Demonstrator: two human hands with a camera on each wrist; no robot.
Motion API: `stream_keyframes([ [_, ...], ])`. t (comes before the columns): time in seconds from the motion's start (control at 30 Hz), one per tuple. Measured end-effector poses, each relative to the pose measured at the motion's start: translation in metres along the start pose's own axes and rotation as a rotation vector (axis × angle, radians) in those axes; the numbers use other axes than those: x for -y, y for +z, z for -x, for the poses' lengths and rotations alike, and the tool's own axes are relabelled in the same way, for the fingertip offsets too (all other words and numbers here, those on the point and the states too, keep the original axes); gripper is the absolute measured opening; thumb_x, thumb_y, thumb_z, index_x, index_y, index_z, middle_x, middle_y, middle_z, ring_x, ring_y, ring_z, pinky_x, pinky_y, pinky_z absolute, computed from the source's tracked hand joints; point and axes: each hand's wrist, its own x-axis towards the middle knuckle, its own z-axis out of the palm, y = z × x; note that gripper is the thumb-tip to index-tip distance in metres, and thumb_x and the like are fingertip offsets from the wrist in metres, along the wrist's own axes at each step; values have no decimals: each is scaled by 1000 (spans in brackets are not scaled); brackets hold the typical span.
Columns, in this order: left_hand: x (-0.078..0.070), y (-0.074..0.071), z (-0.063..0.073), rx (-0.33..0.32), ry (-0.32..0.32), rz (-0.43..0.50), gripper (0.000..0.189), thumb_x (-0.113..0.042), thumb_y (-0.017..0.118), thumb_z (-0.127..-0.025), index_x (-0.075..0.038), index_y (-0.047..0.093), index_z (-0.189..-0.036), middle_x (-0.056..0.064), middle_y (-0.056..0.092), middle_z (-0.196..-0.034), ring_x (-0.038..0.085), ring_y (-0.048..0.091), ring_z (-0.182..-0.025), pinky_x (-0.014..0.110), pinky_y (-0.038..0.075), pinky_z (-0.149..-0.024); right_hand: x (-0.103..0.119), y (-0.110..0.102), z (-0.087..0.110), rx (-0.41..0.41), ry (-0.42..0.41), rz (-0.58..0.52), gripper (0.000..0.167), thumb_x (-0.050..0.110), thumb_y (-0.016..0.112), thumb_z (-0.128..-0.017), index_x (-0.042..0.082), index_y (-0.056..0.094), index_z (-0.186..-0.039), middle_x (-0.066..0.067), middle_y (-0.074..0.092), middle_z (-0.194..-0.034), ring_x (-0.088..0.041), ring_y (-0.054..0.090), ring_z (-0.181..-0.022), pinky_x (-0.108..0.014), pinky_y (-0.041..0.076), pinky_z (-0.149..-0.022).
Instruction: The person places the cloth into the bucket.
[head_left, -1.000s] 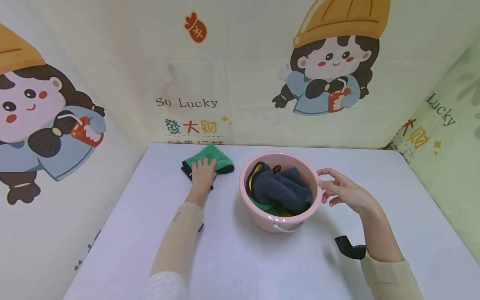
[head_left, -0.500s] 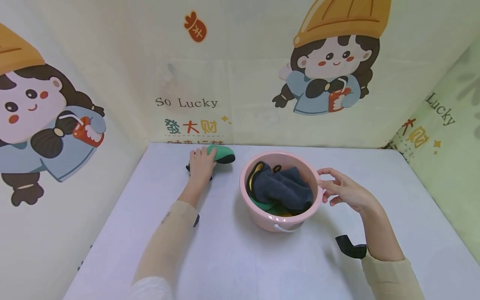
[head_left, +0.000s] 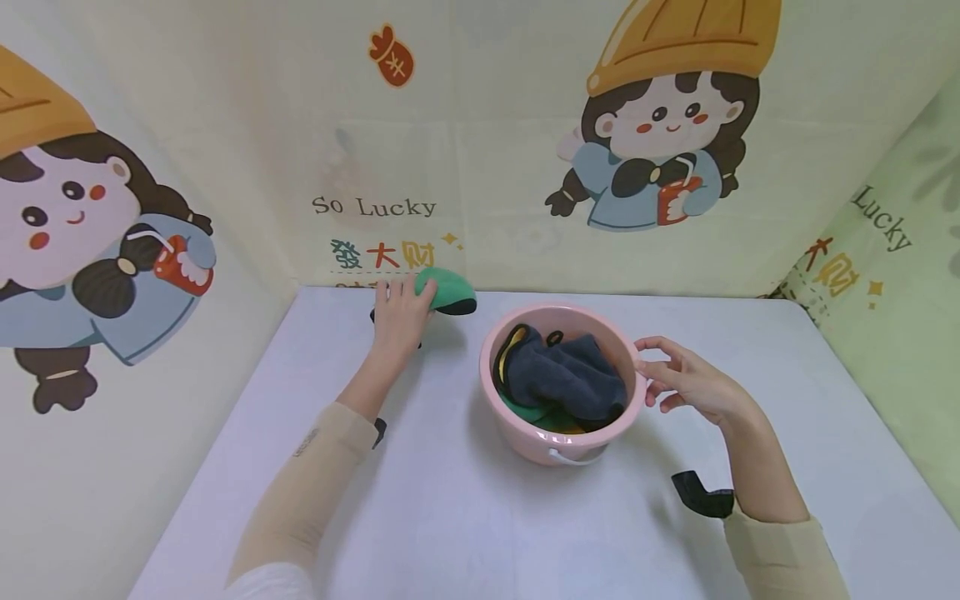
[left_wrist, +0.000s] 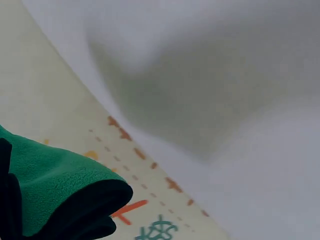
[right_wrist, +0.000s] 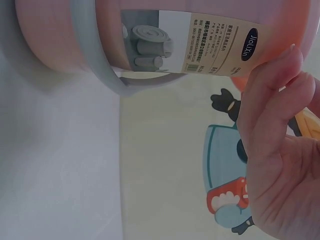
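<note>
My left hand grips a folded green cloth with black edging, raised off the back left of the table; in the left wrist view the cloth fills the lower left corner, above its shadow. A pink bucket stands mid-table, with a dark blue cloth piled inside over some green fabric. At the bucket's right rim, the fingertips of my right hand rest loosely bent. In the right wrist view those fingers lie right at the bucket's side, near its label.
The white table runs back to a printed cloth wall. A white handle hangs at the bucket's front. Black straps stick out from the wrists.
My left hand has taken hold of the green cloth and raised it off the table, its corner folding over. The right hand and the bucket have stayed put.
</note>
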Motion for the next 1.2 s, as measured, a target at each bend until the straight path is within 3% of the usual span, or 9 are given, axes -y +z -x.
stream_keyframes([
  [0.13, -5, -14, -6, -74, 37, 5, 36, -28, 71, -78, -12, 49, -102, 15, 53, -97, 32, 48, -90, 44, 35, -84, 0, 0, -1, 1, 2, 3, 51, 23, 51, -93, 2, 27, -132, -4, 60, -69, -16, 58, -62, -28, 50, -54],
  [0.4, -28, -50, -10, -163, 141, -6, 38, -31, 72, -77, -15, 54, -106, 14, 55, -97, 30, 51, -90, 43, 37, -85, 1, 1, 0, 8, -2, -1, 50, 23, 51, -94, 1, 27, -132, -3, 61, -69, -16, 58, -62, -29, 50, -55],
  [0.57, -44, -66, -9, -277, 230, 3, 35, -31, 73, -76, -15, 54, -101, 12, 55, -91, 28, 50, -84, 42, 38, -82, 1, 1, 0, 3, 1, 0, 50, 23, 51, -94, 2, 27, -132, -2, 61, -70, -16, 58, -62, -29, 50, -55],
  [0.7, -57, -76, -4, -322, 303, 16, 26, -24, 70, -80, -16, 54, -100, 11, 55, -88, 28, 51, -82, 42, 39, -81, 0, 0, 0, 2, -5, 4, 50, 23, 51, -94, 2, 27, -132, -2, 61, -71, -16, 58, -62, -29, 50, -55],
  [0.83, -68, -86, 1, -347, 367, 44, 17, -10, 57, -85, -18, 55, -99, 9, 55, -89, 26, 51, -82, 41, 39, -83, -1, 0, 0, 5, -17, 6, 49, 22, 50, -94, 2, 28, -132, -2, 61, -71, -16, 58, -62, -29, 50, -54],
  [1.0, -83, -94, 5, -411, 436, 51, 20, -3, 45, -86, -18, 54, -96, 6, 54, -87, 22, 50, -76, 38, 39, -79, -1, 0, 0, 4, -18, 6, 48, 22, 50, -94, 2, 28, -132, -1, 61, -70, -15, 58, -62, -29, 50, -54],
  [1.2, -97, -98, 8, -476, 488, 53, 22, -2, 42, -84, -19, 54, -92, 4, 52, -82, 20, 49, -72, 35, 40, -75, -1, 0, 0, 3, -10, -2, 49, 23, 51, -94, 2, 27, -132, -1, 61, -70, -15, 58, -62, -29, 50, -55],
])
